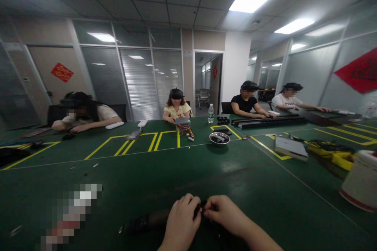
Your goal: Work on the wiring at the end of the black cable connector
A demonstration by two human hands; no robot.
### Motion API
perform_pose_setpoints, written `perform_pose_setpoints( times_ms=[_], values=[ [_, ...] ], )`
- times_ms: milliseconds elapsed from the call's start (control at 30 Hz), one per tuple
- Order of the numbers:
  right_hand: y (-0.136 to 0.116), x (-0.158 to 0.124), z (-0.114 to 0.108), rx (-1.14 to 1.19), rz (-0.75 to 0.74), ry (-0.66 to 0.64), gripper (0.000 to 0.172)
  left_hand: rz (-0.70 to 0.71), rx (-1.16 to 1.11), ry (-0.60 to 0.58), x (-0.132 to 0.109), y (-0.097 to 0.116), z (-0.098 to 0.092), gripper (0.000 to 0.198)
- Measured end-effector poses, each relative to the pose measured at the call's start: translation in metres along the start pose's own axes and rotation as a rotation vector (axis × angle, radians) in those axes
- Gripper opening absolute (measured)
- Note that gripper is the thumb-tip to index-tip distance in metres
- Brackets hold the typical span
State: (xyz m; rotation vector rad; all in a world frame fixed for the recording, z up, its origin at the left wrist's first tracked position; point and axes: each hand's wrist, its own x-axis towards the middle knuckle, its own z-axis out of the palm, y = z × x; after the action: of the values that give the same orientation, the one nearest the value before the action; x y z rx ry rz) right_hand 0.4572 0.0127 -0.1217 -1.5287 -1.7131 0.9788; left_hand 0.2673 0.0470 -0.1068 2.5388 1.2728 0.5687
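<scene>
At the near edge of the green table, my left hand is closed, its fingers curled around something dark. A long dark piece, perhaps a black cable bundle or tube, extends left from beneath that hand, with a small pale tip at its far end. Close by on the right, my right hand has its thumb and fingers pinched together. Between the fingertips of both hands shows a tiny brass-coloured bit. What the right fingers grip is too small and dark to name.
Ahead stands a metal bowl of dark parts, with a water bottle behind. On the right are a silver flat box, yellow-and-black cables and a white bucket. Several people work across the table. A blurred-out item lies left.
</scene>
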Motion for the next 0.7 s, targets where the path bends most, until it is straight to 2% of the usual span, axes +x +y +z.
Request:
perform_pose_setpoints(
  times_ms=[100, 300, 500, 700],
  values=[
    [0.002, -0.001, -0.004, -0.059, 0.05, 0.015, 0.009, 0.003, -0.001, -0.005, 0.0, 0.001, -0.002, 0.019],
    [0.002, 0.0, 0.003, -0.185, 0.19, 0.153, 0.01, 0.013, 0.018, -0.017, -0.002, 0.004, -0.007, 0.025],
    [-0.002, -0.001, 0.016, -0.221, 0.094, 0.249, 0.003, 0.02, 0.004, -0.026, -0.002, 0.003, -0.008, 0.02],
    [0.0, 0.002, 0.011, -0.235, 0.033, 0.254, 0.005, 0.045, -0.037, 0.002, -0.003, 0.001, -0.007, 0.019]
  ],
)
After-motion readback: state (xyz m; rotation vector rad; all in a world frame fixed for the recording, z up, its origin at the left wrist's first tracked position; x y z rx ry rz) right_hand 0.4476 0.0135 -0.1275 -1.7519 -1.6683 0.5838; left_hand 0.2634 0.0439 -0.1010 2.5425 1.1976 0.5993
